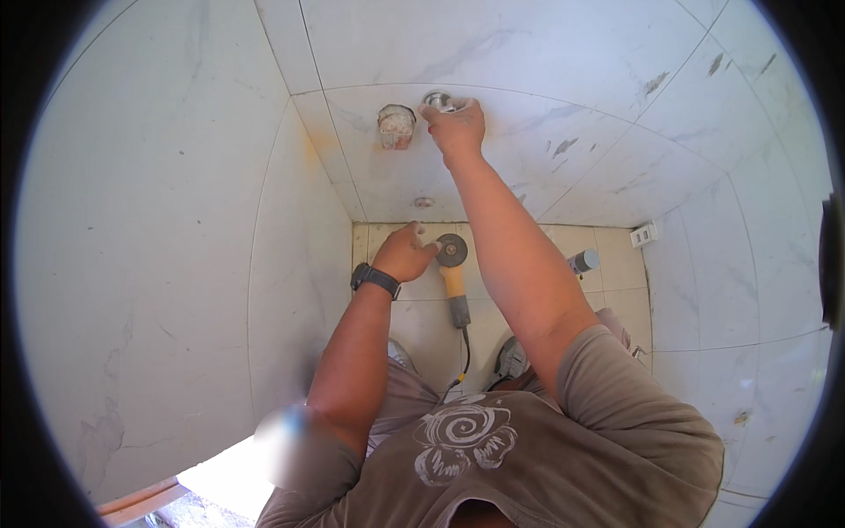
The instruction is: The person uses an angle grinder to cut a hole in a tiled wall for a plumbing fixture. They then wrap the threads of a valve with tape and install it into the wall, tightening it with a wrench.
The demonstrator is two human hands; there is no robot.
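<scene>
At the near edge, a brown shirt (563,466) with a pale swirl print is being worn, and shoes (510,359) are being partly covered by it. Between the shoes, a dark cable (467,352) is being led across the tiled floor (414,326) to a yellow and grey angle grinder (454,282), whose disc is being pointed toward the far wall (519,150). To the right of the grinder, a small cylinder (584,261) with a blue-grey end is being partly screened by the right forearm (510,229).

The left forearm (352,370) is being extended far and slightly right, with a black wristwatch (377,280) being worn. The left hand (405,254) is being held loosely open beside the grinder's disc, fingers half curled and thumb spread apart; whether the disc is being touched cannot be told.

Farther right, a white slotted box (643,235) is being seen in the corner. Low on the far wall, a small round fitting (424,202) is being shown. Above it, the right arm is being stretched far and left, the wrist being bent, and a round metal fitting (437,99) is being gripped by the right hand (458,132) against the tile, just right of a rough-edged hole (396,128).
</scene>
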